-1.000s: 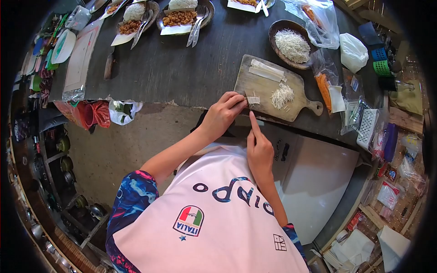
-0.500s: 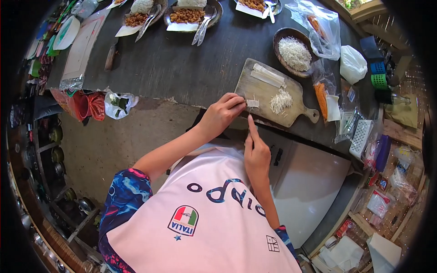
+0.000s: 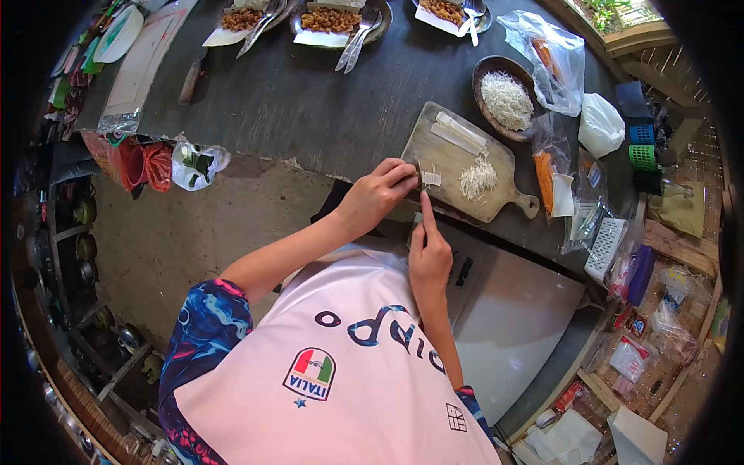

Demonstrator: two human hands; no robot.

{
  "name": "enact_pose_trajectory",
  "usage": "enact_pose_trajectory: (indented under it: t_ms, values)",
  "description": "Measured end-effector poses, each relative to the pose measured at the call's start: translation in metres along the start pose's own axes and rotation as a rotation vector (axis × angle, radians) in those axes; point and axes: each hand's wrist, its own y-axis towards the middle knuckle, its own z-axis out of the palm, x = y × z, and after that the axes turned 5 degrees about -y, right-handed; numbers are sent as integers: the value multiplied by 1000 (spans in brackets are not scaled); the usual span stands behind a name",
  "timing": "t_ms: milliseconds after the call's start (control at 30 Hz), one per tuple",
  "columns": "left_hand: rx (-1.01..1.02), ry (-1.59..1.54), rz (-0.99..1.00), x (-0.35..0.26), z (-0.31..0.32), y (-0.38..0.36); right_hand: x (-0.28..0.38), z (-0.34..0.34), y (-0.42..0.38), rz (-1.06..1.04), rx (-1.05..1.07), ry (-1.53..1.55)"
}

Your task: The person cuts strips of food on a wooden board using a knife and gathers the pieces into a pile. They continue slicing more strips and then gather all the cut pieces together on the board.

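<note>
My left hand (image 3: 381,190) is closed at the near left edge of a wooden cutting board (image 3: 502,194), its fingertips pressed on a small pale, thinly sliced piece (image 3: 431,178). My right hand (image 3: 431,252) grips a knife, the index finger stretched along it; the thin blade (image 3: 423,184) shows beside the left fingertips, and the handle is hidden in the palm. On the board lie a heap of fine white shreds (image 3: 478,180) and some long pale strips (image 3: 459,133).
Beyond the board stands a bowl of white shreds (image 3: 506,99). Plates with browned food (image 3: 329,21), forks and spoons line the far edge. Another knife (image 3: 191,81) lies at left. Plastic bags (image 3: 601,124) and a white basket (image 3: 606,248) sit at right.
The view has shifted slightly. My right hand has moved a little up and left, closer to the left fingertips. My left hand stays on the pale piece.
</note>
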Motion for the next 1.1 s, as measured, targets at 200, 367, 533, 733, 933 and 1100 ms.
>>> enact_pose_trajectory:
  t_ms: [200,367,533,733,933,1100]
  values:
    - [-9,4,5,4,1,1,2,-5,-15,-13,-1,45]
    - [-3,23,2,0,0,-1,3,-4,1,-17,15,-1]
    - [-6,2,1,2,1,0,5,-7,-13,0,19,64]
    - [-36,6,1,0,-1,0,6,-8,0,-33,16,22]
    - [-25,10,20,3,0,0,-1,0,-3,-26,2,31]
    - [-10,9,29,5,-3,1,1,-5,-4,-58,-4,34]
